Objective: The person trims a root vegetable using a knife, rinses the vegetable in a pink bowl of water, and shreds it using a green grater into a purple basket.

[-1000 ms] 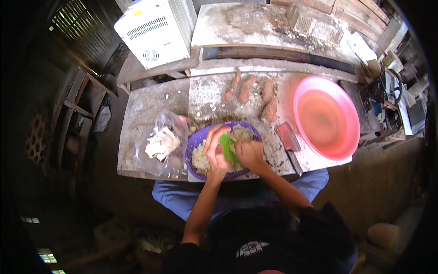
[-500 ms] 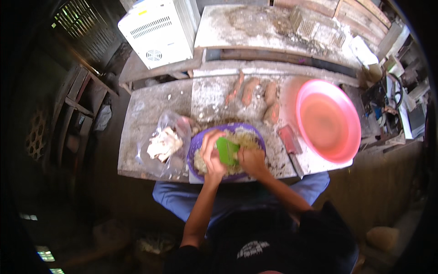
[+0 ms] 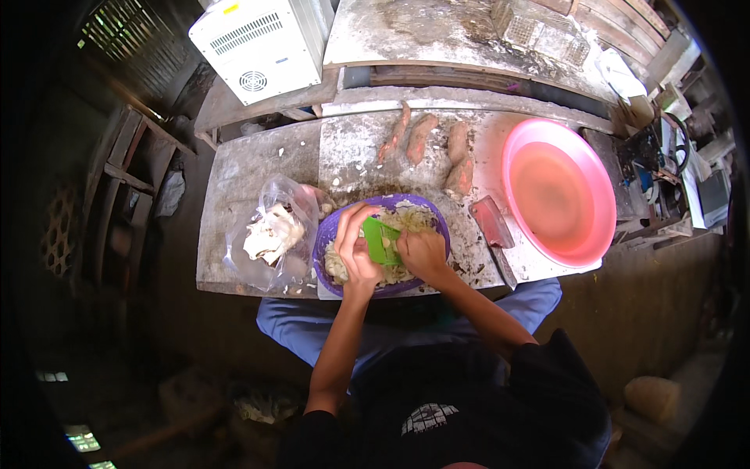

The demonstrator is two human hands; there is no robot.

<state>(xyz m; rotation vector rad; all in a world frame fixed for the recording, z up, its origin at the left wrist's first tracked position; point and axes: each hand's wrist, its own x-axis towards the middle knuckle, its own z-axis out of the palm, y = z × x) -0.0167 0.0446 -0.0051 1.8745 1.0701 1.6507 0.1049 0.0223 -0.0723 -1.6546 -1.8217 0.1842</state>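
Note:
My left hand (image 3: 357,248) grips a green grater (image 3: 380,241) by its left side, tilted over a purple oval basket (image 3: 441,227). Closed fingers of my right hand (image 3: 423,255) press against the grater's face from the right. What they hold is mostly hidden, though a pale bit shows by the fingertips. Pale shreds (image 3: 414,218) fill the basket below both hands. Beside it on the left lies a clear plastic bag (image 3: 295,202) with whitish pieces (image 3: 273,234) in it. A cleaver (image 3: 491,223) lies to the right of the basket, its dark handle toward me.
Several reddish-brown tubers (image 3: 422,138) lie beyond the basket on the worn wooden table (image 3: 258,168). A pink basin (image 3: 512,156) of cloudy brownish water stands at the right. Behind are a white vented appliance (image 3: 262,59) and a wire cage-like box (image 3: 547,33). My knees are under the front edge.
My right hand has shifted slightly along the grater's face, while my left hand keeps its hold. The whole view has moved a little, with the table things staying in place.

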